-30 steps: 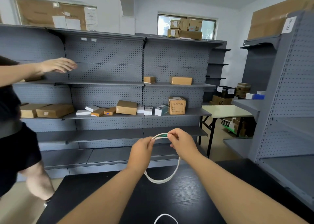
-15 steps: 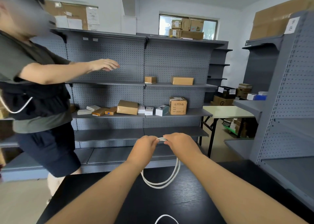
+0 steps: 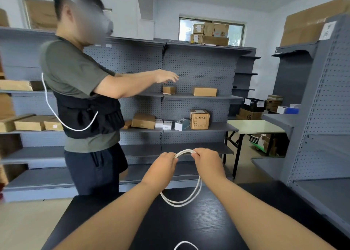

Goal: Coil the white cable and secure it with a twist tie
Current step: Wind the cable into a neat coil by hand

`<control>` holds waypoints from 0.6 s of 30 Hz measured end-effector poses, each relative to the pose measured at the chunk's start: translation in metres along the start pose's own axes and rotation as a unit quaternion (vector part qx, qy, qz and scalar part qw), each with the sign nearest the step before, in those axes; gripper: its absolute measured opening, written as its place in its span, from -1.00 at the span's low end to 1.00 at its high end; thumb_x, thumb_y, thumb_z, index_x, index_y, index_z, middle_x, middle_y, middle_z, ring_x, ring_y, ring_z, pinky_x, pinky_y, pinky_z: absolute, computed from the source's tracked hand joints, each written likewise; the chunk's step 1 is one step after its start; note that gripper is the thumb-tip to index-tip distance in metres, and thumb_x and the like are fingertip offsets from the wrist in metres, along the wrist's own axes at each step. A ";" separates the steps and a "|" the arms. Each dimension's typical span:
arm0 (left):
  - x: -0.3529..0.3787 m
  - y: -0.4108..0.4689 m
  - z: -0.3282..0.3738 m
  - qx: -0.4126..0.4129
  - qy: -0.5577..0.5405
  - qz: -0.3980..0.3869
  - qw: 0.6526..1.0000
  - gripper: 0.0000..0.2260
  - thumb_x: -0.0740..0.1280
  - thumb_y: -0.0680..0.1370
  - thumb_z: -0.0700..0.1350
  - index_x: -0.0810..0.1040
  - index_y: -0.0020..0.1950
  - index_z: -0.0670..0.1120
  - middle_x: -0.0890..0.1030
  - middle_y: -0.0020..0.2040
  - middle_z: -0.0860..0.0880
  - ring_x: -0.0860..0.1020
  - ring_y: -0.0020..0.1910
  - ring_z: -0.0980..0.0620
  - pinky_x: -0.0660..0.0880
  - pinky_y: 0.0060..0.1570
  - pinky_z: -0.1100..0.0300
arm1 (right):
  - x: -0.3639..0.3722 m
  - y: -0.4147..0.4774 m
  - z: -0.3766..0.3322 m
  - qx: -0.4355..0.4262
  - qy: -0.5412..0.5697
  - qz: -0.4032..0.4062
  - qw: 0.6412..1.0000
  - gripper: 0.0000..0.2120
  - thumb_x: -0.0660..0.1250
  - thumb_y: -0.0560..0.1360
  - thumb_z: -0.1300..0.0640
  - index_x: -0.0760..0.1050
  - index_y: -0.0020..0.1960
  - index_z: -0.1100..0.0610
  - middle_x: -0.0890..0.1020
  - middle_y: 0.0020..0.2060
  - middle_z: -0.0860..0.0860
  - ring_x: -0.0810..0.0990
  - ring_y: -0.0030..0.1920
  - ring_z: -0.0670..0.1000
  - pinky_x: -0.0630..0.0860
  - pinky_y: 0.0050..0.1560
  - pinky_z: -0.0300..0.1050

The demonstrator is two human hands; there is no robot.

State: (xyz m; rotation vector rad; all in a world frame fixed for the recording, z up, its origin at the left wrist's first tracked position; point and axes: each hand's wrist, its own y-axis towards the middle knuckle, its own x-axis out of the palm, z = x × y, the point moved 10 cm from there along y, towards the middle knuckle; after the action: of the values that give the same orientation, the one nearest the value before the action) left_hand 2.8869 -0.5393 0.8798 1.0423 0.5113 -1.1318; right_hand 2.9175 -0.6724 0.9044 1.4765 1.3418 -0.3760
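Holding the thin white cable [image 3: 184, 151] in a round coil above the black wooden table [image 3: 198, 229], the left hand [image 3: 163, 167] and right hand [image 3: 206, 161] pinch its top, close together. Coiling looks done, but no twist tie is visible yet.

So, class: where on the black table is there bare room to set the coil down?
The black table is bare between its left edge and the left forearm, and between the right forearm and the grey shelving. Crowded: the middle, where the white cable hangs from the left hand and right hand, with another white loop at the near edge.
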 end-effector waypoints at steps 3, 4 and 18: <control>-0.003 0.002 0.003 0.033 0.090 0.007 0.995 -0.81 0.06 0.65 -0.10 0.43 0.07 -0.13 0.32 -0.13 0.02 0.33 -0.24 0.06 0.21 -0.18 0.29 | 0.005 0.000 -0.006 -0.016 -0.041 -0.030 0.999 -0.81 0.12 0.61 0.11 0.47 0.06 0.15 0.59 -0.05 0.11 0.52 -0.08 0.13 0.34 -0.21 -0.11; -0.002 0.002 0.004 0.046 0.117 0.001 0.992 -0.83 0.05 0.65 -0.12 0.41 0.08 -0.12 0.32 -0.11 0.01 0.34 -0.22 0.05 0.24 -0.16 0.27 | 0.006 0.000 -0.012 -0.037 -0.061 -0.034 0.997 -0.84 0.12 0.60 0.14 0.44 0.08 0.16 0.57 -0.01 0.12 0.52 -0.04 0.14 0.34 -0.19 -0.10; -0.008 -0.002 0.022 0.095 0.164 -0.021 0.982 -0.78 0.06 0.65 -0.03 0.39 0.12 -0.14 0.47 0.00 -0.10 0.52 -0.12 -0.10 0.48 -0.11 -0.01 | 0.006 -0.017 -0.043 -0.168 -0.184 -0.030 0.968 -0.87 0.11 0.60 0.21 0.39 0.09 0.19 0.58 -0.06 0.13 0.60 -0.10 0.18 0.30 -0.28 -0.08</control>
State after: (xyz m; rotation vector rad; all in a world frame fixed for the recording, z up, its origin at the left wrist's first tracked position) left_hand 2.8791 -0.5544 0.8956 1.4013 0.6979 -1.0651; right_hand 2.8874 -0.6367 0.9085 1.0284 1.0890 -0.4163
